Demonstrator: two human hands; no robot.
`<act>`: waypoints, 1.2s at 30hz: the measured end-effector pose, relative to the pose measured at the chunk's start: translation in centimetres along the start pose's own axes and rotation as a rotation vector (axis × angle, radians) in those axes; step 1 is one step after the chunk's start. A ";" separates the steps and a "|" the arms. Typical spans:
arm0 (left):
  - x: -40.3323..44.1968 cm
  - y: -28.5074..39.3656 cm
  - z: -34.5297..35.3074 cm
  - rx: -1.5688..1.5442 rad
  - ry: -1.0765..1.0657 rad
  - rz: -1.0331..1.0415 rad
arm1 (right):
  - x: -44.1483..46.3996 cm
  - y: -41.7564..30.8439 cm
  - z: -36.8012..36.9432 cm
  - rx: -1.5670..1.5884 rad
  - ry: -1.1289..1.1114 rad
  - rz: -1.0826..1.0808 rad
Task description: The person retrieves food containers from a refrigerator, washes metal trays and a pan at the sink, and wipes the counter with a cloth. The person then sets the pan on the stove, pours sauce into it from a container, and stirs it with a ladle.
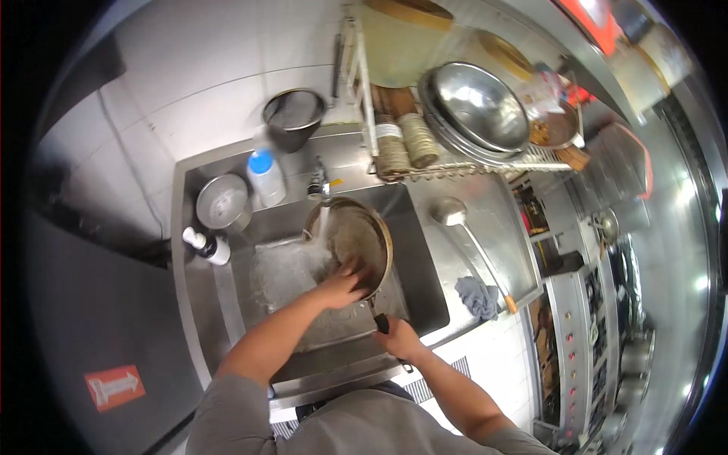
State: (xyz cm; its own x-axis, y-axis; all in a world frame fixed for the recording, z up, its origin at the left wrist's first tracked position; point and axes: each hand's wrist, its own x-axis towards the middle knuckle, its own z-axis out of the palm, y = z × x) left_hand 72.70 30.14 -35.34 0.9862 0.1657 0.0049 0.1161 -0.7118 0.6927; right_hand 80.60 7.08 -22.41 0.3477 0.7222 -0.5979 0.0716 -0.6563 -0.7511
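Note:
A frying pan (pixel 350 227) is tilted in the sink (pixel 422 258) under the running faucet (pixel 324 189). My right hand (pixel 399 339) is closed around the pan's black handle (pixel 381 323) near the sink's front edge. My left hand (pixel 343 287) reaches into the lower part of the pan, its fingers spread against the inner surface and somewhat blurred. Nothing shows between those fingers. Water from the spout runs over the pan's left side, and foamy water (pixel 284 269) spreads across the sink bottom.
Left of the sink stand a metal bowl (pixel 223 202), a blue-capped bottle (pixel 265 179) and a pump bottle (pixel 207 246). A ladle (pixel 450 211) and a grey cloth (pixel 477 296) lie on the right drainboard. Above hangs a rack (pixel 470 168) with stacked steel bowls (pixel 481 106).

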 end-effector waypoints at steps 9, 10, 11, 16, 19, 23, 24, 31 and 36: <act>8.7 -15.5 -10.0 0.451 0.516 -0.381 | -10.4 8.7 -5.1 -0.681 0.578 0.224; 8.5 -3.0 -16.6 0.033 0.268 -0.489 | -12.1 8.9 -5.0 -0.668 0.608 0.250; 9.9 -5.2 -15.3 0.191 0.225 -0.439 | -13.9 9.1 -4.7 -0.597 0.641 0.256; 14.7 -9.8 -12.5 0.419 -0.160 -0.724 | -21.6 12.7 -2.7 -0.140 0.848 0.375; 16.1 -9.0 -9.7 0.517 -0.273 -0.634 | -26.0 18.6 0.0 0.170 1.007 0.387; 18.5 -2.2 1.3 0.352 -0.092 -0.347 | -32.5 21.9 1.9 0.812 1.148 0.386; 17.7 5.4 3.2 0.114 -0.065 -0.302 | -34.0 23.7 2.3 0.979 1.168 0.339; 23.8 27.9 20.9 -0.054 -0.096 -0.070 | -42.9 38.9 6.3 1.632 1.248 0.349; 29.3 31.2 25.7 0.169 0.081 -0.325 | -49.1 45.7 10.0 1.722 1.344 0.378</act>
State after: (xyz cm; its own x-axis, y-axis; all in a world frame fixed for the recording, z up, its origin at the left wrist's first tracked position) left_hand 108.27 -4.73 -32.15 0.8831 0.4497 -0.1339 0.4457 -0.7147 0.5391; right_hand 57.48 -56.16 -30.18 0.4451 -0.3803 -0.8108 -0.5206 0.6268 -0.5797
